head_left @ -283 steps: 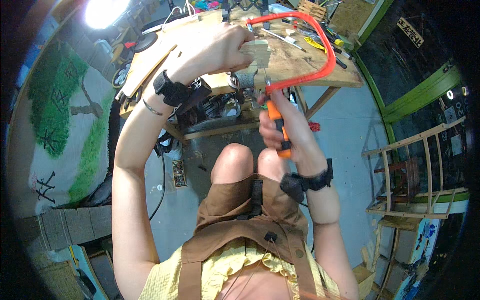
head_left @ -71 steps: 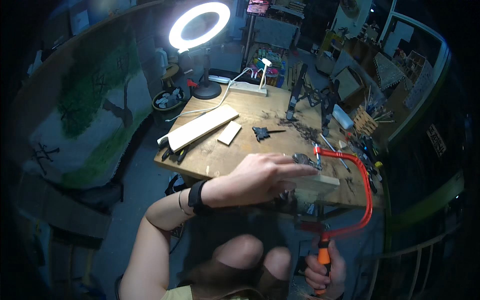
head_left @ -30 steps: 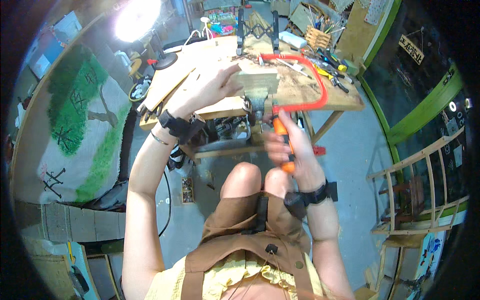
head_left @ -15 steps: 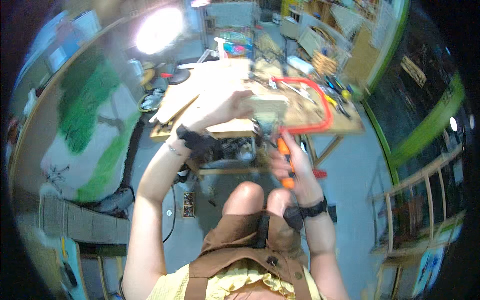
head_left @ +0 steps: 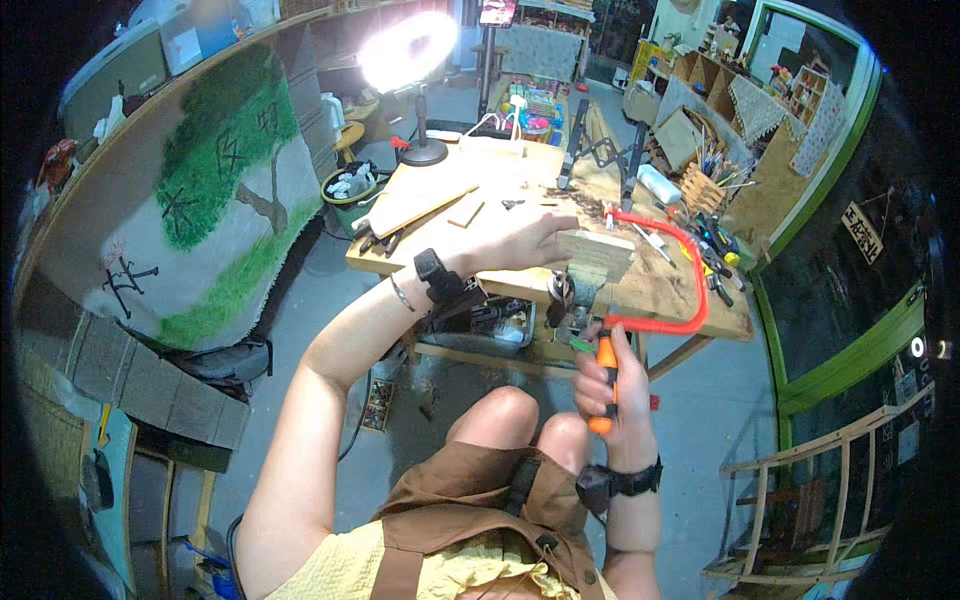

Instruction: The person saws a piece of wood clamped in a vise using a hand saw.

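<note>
My right hand [head_left: 622,385] is closed round the orange-and-black handle of a coping saw [head_left: 705,285], held upright with the handle at the bottom. Its red bow curves out to the right, over the bench corner. A pale wooden board [head_left: 600,257] stands up at the bench's near edge, apparently held by a metal vise [head_left: 562,300]. The saw is next to this board; its thin blade is too fine to make out. My left hand [head_left: 525,242] reaches across the bench and grips the board's left edge, with part of the fingers hidden.
A workbench [head_left: 410,215] carries loose wood pieces, a bright ring lamp [head_left: 425,150] and, at the right, several hand tools [head_left: 715,250]. A bucket [head_left: 350,190] stands off its left side. Under the bench is a grey bin [head_left: 505,325]. A wooden rack [head_left: 800,500] stands at the right.
The whole view has shifted, and the scene sits lower and further right. Relative to the board, the saw and my right hand are a little lower. My left hand stays at the board.
</note>
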Demonstrator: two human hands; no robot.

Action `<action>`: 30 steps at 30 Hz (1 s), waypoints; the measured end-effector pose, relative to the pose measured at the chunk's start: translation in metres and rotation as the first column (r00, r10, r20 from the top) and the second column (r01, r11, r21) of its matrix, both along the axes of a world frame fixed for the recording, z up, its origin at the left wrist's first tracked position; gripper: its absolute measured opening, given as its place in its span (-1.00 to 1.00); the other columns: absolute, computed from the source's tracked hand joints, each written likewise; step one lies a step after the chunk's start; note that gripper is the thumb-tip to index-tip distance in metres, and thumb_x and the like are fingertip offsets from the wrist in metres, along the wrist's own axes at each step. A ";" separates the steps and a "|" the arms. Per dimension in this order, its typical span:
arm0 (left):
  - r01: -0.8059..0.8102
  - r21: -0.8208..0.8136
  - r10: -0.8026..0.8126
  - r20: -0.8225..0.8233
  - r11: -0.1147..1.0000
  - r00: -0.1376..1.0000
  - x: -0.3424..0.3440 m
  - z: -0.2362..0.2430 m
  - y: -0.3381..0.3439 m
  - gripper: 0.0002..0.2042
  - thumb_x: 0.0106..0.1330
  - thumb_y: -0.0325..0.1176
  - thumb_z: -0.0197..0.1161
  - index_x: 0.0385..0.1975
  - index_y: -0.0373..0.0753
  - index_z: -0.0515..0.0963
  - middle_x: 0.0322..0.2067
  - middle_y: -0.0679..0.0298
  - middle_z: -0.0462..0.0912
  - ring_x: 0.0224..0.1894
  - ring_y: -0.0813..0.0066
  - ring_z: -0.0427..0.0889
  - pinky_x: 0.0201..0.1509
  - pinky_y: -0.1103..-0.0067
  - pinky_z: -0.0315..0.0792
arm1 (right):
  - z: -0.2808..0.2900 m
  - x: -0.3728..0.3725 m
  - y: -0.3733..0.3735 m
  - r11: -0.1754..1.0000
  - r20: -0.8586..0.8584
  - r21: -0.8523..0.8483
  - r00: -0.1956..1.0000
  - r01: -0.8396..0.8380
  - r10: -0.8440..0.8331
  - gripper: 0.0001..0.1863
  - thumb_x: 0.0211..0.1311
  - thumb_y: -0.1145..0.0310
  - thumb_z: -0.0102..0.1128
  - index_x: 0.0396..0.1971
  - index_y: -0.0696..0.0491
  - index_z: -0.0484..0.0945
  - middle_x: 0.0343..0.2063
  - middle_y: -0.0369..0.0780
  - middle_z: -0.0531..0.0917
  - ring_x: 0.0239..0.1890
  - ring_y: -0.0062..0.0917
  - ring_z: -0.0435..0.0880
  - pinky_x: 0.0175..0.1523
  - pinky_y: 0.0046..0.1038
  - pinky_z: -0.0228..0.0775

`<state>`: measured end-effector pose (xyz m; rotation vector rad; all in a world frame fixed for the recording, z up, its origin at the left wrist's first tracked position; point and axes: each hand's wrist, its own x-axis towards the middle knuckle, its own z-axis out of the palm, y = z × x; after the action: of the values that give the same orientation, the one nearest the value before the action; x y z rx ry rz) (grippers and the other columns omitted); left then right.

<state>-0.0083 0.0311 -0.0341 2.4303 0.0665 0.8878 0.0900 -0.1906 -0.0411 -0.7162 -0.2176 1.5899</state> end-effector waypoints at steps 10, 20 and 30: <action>-0.119 -0.027 0.109 -0.234 0.993 0.966 -0.007 0.014 -0.004 -0.60 0.14 -0.29 0.14 -0.04 -0.34 0.33 -0.26 -0.01 0.50 -0.20 0.25 0.49 -0.12 0.49 0.36 | 0.000 -0.004 -0.014 1.000 0.022 0.019 1.000 -0.019 0.019 -0.66 0.26 -0.05 -0.26 -0.32 -0.10 0.35 -0.80 -0.43 0.19 -0.89 -0.81 0.09 -0.85 -0.78 -0.09; -0.181 -0.020 0.174 -0.198 0.983 0.965 -0.012 0.018 -0.011 -0.58 0.14 -0.21 0.20 -0.07 -0.34 0.39 -0.53 0.12 0.55 -0.49 0.53 0.45 -0.38 0.57 0.38 | 0.002 0.013 -0.005 0.996 -0.084 0.030 0.993 -0.082 0.084 -0.67 0.27 0.02 -0.21 -0.26 -0.02 0.33 -0.76 -0.42 0.20 -0.86 -0.81 0.10 -0.81 -0.76 -0.07; -0.251 0.084 0.263 -0.231 0.964 0.937 -0.010 0.022 -0.014 -0.59 0.13 -0.29 0.16 -0.03 -0.33 0.38 -0.72 0.25 0.32 -0.62 0.58 0.25 -0.57 0.60 0.19 | 0.002 0.018 -0.007 0.995 -0.034 -0.021 0.995 -0.098 0.097 -0.66 0.27 -0.04 -0.26 -0.26 -0.10 0.34 -0.79 -0.44 0.19 -0.89 -0.82 0.09 -0.84 -0.76 -0.11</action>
<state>-0.0180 0.0174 -0.0125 2.6085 0.4660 0.7039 0.1080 -0.1975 -0.0394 -0.7056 -0.2136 1.6979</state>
